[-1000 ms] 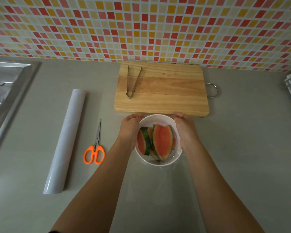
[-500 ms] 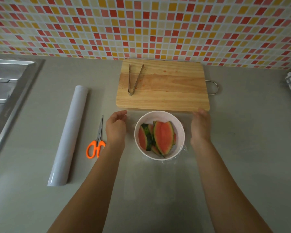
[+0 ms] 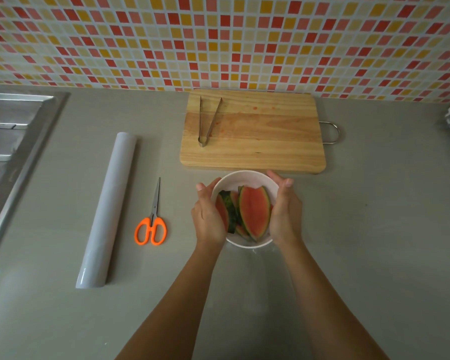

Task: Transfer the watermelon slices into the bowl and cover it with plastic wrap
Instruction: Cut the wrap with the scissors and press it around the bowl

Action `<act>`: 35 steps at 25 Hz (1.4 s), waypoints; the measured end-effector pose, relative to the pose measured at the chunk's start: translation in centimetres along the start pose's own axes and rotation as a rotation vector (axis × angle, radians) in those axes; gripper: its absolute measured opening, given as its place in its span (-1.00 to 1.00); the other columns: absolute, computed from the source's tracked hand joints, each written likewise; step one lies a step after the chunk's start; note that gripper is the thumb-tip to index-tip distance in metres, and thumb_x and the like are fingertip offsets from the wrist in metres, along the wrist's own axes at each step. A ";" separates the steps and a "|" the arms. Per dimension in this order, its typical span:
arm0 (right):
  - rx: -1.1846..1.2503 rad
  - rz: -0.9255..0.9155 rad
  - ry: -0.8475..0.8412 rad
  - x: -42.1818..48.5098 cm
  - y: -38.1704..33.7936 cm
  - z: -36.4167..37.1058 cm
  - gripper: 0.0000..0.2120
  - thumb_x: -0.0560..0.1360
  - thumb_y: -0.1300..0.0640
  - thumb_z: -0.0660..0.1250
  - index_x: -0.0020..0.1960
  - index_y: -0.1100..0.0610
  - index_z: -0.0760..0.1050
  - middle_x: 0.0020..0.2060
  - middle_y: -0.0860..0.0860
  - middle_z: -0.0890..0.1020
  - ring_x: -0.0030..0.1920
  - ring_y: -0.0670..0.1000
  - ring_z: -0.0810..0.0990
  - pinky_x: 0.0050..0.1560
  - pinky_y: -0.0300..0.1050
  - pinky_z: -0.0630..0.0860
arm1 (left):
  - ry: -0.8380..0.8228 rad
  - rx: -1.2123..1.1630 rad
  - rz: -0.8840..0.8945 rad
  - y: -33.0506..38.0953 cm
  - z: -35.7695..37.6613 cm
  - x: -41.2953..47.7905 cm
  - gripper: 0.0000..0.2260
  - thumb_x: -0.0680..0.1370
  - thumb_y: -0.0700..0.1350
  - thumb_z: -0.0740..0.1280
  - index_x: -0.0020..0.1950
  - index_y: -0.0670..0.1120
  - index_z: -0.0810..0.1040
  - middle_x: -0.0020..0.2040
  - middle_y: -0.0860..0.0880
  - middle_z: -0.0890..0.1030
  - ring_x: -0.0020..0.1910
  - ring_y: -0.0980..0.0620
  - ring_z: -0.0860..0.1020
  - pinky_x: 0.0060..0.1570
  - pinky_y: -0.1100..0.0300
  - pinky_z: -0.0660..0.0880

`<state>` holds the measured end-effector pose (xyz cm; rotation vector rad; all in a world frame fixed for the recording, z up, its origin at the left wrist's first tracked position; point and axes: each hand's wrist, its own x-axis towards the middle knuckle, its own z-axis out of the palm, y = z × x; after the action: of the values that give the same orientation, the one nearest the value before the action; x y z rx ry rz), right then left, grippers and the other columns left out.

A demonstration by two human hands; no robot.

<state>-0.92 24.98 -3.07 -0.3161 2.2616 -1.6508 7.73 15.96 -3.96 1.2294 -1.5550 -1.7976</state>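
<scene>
A round, smooth white bowl (image 3: 244,179) is being cupped from both sides on the matte grey counter (image 3: 374,229), just in front of the wooden cutting board (image 3: 257,152). The left hand (image 3: 208,216) is being curved around the bowl's left wall and the right hand (image 3: 286,214) around its right wall, with the fingers bent along the rim. The watermelon slices (image 3: 255,214), crescent-shaped with wet red flesh and dark green rind, are being kept inside the bowl, leaning on one another. Thin clear plastic wrap (image 3: 253,252) is showing as a crinkled, glossy fringe at the bowl's near edge. Slim metal tongs (image 3: 205,123) are lying on the board's pale grain, beside faint juice stains. A white cylindrical roll (image 3: 107,209) and orange-handled scissors (image 3: 151,224) are lying to the left. Half a second ago both hands were being held apart from the bowl. Now they are being pressed against it.
</scene>
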 end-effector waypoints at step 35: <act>-0.174 0.597 -0.322 6.1 -1.4 -1.4 -0.86 0.36 0.06 0.26 -0.33 0.09 0.47 -0.41 0.03 0.54 -0.37 0.05 0.50 -0.20 -0.04 0.46 | -0.500 0.286 -0.305 5.1 -1.7 8.5 -0.84 0.44 -0.15 0.27 -0.08 -0.21 0.57 -0.15 -0.16 0.54 -0.13 -0.09 0.47 -0.11 0.05 0.38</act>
<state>-7.12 23.53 -2.11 0.0569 1.9919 -1.0224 3.95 6.86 -1.78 1.2599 -2.0462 -2.2669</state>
